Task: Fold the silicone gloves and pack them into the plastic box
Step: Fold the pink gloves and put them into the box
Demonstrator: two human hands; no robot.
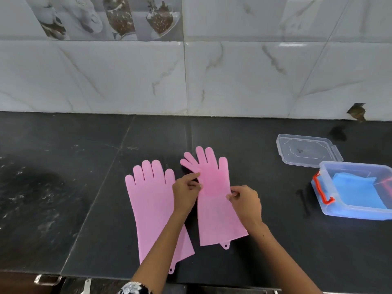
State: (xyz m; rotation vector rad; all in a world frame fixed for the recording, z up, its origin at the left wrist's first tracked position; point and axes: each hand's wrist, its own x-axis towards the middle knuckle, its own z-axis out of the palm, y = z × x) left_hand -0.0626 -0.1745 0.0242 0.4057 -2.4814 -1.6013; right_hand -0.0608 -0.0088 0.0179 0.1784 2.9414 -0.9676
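Both hands pinch the right pink silicone glove (214, 200) at its palm edges, left hand (185, 193) by the thumb, right hand (246, 201) opposite. It lies flat on the dark stone counter (63, 187). Its smooth twin (151, 204) lies just left; the clear plastic box (356, 212) sits far right, lid (307, 150) behind.

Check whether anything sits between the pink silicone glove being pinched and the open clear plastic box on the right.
Nothing visible blocks it. The dark countertop between the pinched pink silicone glove and the clear plastic box is bare. The box's lid lies off, behind it. Blue material already lies inside the box.
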